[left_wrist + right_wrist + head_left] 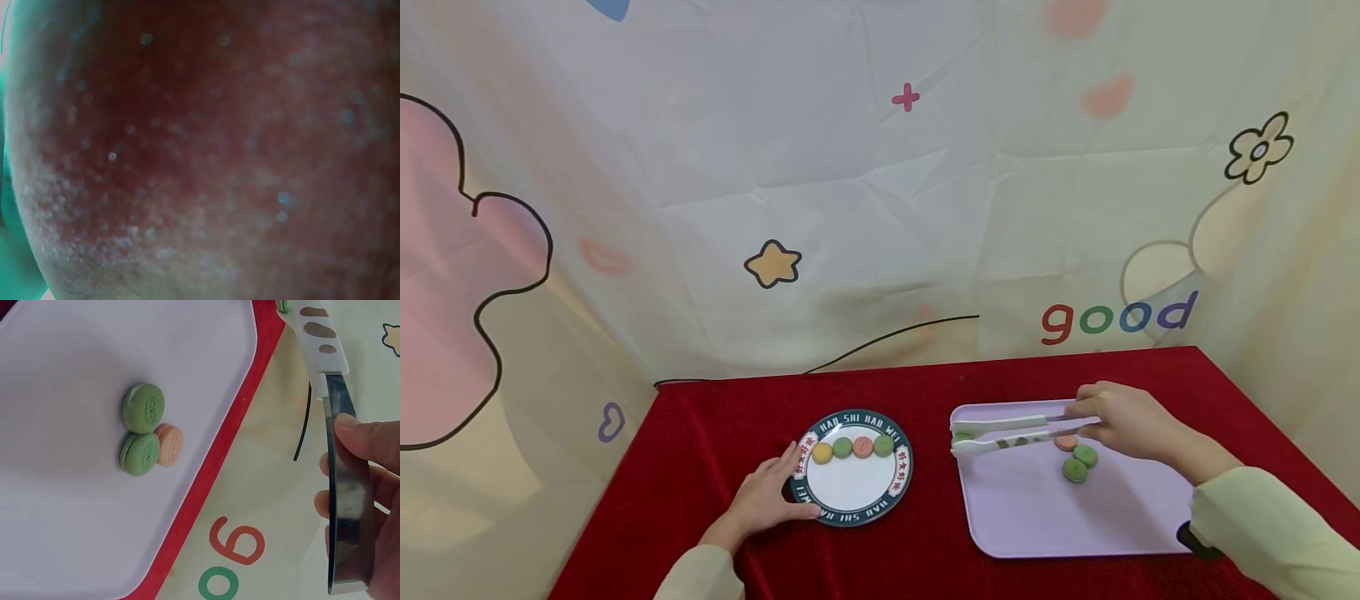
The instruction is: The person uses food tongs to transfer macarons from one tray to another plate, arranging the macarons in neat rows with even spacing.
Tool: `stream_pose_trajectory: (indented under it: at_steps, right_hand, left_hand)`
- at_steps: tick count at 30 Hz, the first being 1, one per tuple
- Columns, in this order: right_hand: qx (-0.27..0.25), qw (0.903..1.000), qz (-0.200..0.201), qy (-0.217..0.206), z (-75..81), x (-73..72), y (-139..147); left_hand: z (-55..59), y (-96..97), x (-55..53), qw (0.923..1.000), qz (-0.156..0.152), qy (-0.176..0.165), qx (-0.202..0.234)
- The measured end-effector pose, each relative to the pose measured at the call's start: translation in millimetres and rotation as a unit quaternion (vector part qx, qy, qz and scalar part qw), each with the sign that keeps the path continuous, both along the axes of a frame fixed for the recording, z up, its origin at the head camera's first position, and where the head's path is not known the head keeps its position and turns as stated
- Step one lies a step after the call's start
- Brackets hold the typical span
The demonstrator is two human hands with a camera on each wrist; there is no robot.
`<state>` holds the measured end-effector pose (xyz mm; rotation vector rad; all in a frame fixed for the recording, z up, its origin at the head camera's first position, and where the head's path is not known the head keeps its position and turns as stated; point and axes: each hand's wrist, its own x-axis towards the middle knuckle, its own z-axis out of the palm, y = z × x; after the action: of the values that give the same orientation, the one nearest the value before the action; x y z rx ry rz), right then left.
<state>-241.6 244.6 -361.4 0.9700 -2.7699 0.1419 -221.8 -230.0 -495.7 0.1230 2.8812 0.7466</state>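
My right hand (pixel 1123 421) grips a pair of tongs (pixel 1022 439), with metal arms and white, brown-spotted ends. Between the tong ends, over the left end of the lilac tray (pixel 1022 521), is a green macaron (pixel 964 436), partly hidden. Two green macarons (pixel 142 407) and a pink macaron (pixel 169 445) lie together on the tray. My left hand (pixel 763 496) rests at the left rim of a round plate (pixel 850 518), thumb on the lower rim and fingers spread along the side. On the plate, a row runs yellow macaron (pixel 822 453), green, pink, green.
A red cloth (pixel 925 542) covers the table under plate and tray. Behind the table's back edge hangs a pale printed curtain (pixel 880 275). A dark band (pixel 1198 540) shows at the right sleeve. Blurred, close surfaces fill the left wrist view.
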Motion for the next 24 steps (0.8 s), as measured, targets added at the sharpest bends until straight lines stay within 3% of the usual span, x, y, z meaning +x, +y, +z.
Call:
stream_pose_trajectory:
  at_steps: [24]
  right_hand:
    - [-0.012,0.9992,0.018,-0.033,-4.5,-9.5,-31.6]
  left_hand:
    - [6.8,3.7,3.0,1.0,-0.006,-0.002,0.0]
